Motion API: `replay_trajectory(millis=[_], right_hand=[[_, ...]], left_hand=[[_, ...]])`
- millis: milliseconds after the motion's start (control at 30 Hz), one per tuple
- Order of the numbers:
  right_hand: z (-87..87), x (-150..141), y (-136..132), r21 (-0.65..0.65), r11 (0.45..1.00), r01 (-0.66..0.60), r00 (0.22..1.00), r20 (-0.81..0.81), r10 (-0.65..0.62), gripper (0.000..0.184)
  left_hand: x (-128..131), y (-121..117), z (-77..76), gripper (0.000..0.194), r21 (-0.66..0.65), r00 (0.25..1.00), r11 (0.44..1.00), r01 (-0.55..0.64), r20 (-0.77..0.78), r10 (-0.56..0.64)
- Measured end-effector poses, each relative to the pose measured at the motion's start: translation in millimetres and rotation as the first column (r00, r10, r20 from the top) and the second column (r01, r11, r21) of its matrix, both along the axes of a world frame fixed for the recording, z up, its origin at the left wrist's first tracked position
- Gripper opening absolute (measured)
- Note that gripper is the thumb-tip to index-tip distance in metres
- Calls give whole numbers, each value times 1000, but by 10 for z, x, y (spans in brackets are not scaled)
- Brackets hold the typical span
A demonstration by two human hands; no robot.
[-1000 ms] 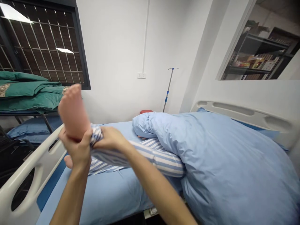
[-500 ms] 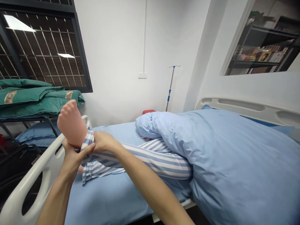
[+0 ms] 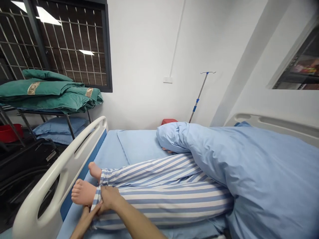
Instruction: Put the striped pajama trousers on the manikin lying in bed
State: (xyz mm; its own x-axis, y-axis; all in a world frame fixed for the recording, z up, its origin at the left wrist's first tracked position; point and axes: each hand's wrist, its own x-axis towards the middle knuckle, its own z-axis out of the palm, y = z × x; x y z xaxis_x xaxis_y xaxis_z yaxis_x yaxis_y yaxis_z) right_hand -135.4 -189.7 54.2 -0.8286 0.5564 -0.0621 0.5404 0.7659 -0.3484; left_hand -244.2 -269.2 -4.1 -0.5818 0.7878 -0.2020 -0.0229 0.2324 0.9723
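Well, R hand point(image 3: 109, 198) pinches the striped trouser cuff point(image 3: 97, 199), fingers & thumb closed on the cloth. L hand point(image 3: 86, 216) sits just below, fingers pressed together against the cuff; can't tell if it grips. Bare foot point(image 3: 83, 192) lies at 9 o'clock from R hand, 2nd foot point(image 3: 94, 171) at 11, both on blue bed sheet point(image 3: 139, 146). White side rail point(image 3: 67, 159) runs past at 10 o'clock, blue duvet point(image 3: 261, 172) at 3, IV pole point(image 3: 199, 96) at 1. Green bedding point(image 3: 47, 96) on metal rack point(image 3: 40, 113) under barred window point(image 3: 72, 43).
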Motion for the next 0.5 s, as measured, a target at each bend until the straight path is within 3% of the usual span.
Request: replay_trajectory(millis=[67, 167, 267, 500], right_hand=[[-272, -23, -33, 43, 998, 46, 997, 57, -48, 83], [-512, -36, -48, 103, 991, 81, 995, 55, -87, 87], [-569, -34, -45, 114, 991, 75, 996, 30, -79, 88], [-579, -17, -93, 123, 990, 69, 995, 65, -78, 89]], left_hand=[[-9, -50, -247, 67, -10, 999, 999, -34, -35, 34], [1, -84, -433, 69, 15, 997, 999, -37, -64, 38], [-4, -85, -458, 65, 9, 998, 999, 33, -48, -32], [-58, -160, -424, 54, 31, 996, 997, 76, -38, -75]])
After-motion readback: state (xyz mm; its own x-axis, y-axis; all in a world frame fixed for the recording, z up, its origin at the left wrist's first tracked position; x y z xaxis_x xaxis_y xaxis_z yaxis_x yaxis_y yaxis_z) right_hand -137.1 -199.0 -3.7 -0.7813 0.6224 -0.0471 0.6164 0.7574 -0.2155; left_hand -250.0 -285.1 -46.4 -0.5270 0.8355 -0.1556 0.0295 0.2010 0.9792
